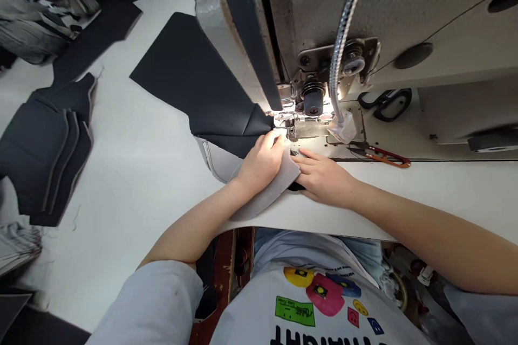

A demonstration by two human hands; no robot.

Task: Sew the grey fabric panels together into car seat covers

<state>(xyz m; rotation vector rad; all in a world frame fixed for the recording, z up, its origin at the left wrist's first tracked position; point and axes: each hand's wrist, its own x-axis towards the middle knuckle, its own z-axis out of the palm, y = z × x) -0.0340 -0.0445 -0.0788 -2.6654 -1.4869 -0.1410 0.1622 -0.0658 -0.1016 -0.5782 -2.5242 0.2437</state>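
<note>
A black fabric panel (218, 83) with a grey backing lies under the sewing machine's head (311, 86). Its near part is folded over, showing the grey mesh-like underside (267, 197). My left hand (261, 164) pinches the folded fabric close to the lit presser foot (289, 125). Just to the right, my right hand (324, 178) lies flat with fingers stretched out, their tips touching the fabric's edge. The exact stitching point is partly hidden by my left fingers.
Orange-handled thread snips (382, 155) and black-handled scissors (388, 105) lie right of the needle area. Stacked black panels (48, 145) and heaped grey fabric (36, 21) sit on the left. A braided metal lamp neck (342, 32) hangs before the machine.
</note>
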